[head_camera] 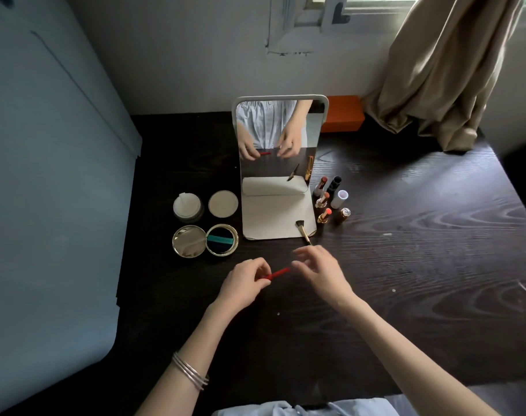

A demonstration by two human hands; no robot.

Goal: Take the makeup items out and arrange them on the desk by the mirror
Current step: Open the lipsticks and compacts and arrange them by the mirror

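Note:
A thin red stick (278, 273) hangs just above the dark desk (420, 265), in front of the standing mirror (278, 136). My left hand (245, 282) pinches its left end. My right hand (318, 273) hovers at its right tip with fingers spread and slightly blurred; whether they touch the tip is unclear. A small brush (303, 231) lies on the mirror's white base. Several uncapped lipsticks (324, 200) and their caps (339, 199) stand right of the mirror. Left of it sit an open round compact (205, 241), a white-lidded jar (187, 207) and a round tin (223, 203).
An orange box (342, 114) stands behind the mirror against the wall. A beige curtain (441, 73) drapes onto the desk's back right corner. A pale blue panel (45, 175) borders the desk on the left. Bare wood stretches along the right half of the desk.

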